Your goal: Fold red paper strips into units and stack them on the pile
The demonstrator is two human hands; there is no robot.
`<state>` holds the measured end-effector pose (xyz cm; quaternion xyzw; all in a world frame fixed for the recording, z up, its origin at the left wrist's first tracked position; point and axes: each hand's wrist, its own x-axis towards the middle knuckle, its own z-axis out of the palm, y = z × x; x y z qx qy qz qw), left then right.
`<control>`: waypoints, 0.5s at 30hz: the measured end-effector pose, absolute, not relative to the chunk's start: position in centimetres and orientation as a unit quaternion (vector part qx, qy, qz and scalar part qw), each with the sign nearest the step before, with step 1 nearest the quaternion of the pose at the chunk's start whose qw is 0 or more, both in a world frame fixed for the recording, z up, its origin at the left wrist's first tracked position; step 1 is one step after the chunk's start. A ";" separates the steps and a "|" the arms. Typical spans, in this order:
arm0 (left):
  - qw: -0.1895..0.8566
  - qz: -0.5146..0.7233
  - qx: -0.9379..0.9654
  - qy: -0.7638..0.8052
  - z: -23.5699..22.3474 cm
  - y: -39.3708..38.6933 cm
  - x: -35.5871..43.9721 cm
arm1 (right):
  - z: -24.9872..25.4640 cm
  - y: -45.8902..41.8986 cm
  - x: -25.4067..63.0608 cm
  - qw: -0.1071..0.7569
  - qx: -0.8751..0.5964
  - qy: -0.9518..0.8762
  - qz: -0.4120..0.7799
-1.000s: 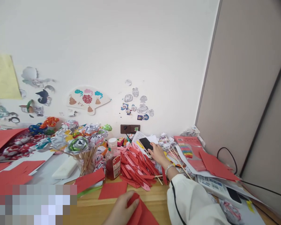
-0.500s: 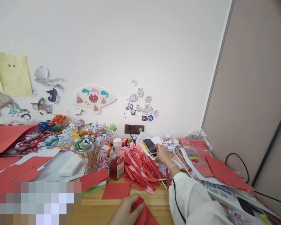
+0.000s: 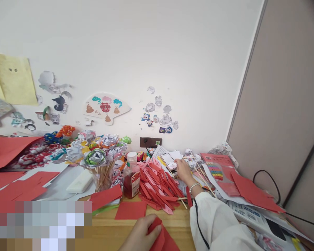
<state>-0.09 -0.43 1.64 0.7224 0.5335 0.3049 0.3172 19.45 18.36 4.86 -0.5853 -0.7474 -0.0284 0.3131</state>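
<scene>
My left hand (image 3: 143, 232) is at the lower middle, its thumb and fingers closed on a folded sheet of red paper (image 3: 166, 240). My right hand (image 3: 183, 170) reaches out over the desk, a bracelet at its wrist. Its outstretched fingertips touch the lower right part of a phone (image 3: 168, 161) that leans at the back with a bright white screen. The hand grips nothing that I can see, though some fingers are hidden. Just left of it lies a heap of folded red and pink paper strips (image 3: 159, 186). A flat red paper square (image 3: 131, 210) rests nearer to me.
A bottle of red liquid (image 3: 131, 179) stands beside a cup of paper flowers on sticks (image 3: 95, 158). Red sheets (image 3: 23, 186) and a white box-like object (image 3: 80, 181) lie leftward. Thin wooden sticks (image 3: 205, 179), a packet of coloured paper (image 3: 219, 170) and a black cable (image 3: 267, 172) are on the right.
The phone's screen has gone from dark to bright white under my right fingertips. My left hand still holds the red paper. The whole view has shifted very slightly.
</scene>
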 end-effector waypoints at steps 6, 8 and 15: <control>0.334 0.348 0.692 0.537 1.3 0.1 -0.1 | 7.4 15.7 18.2 0.341 -0.568 -0.749 0.024; 0.338 0.367 0.676 0.542 1.2 0.4 -0.2 | 7.5 13.3 17.4 0.334 -0.553 -0.761 0.056; 0.330 0.415 0.650 0.544 1.6 0.9 -0.6 | 4.3 4.3 15.1 0.294 -0.437 -0.812 0.252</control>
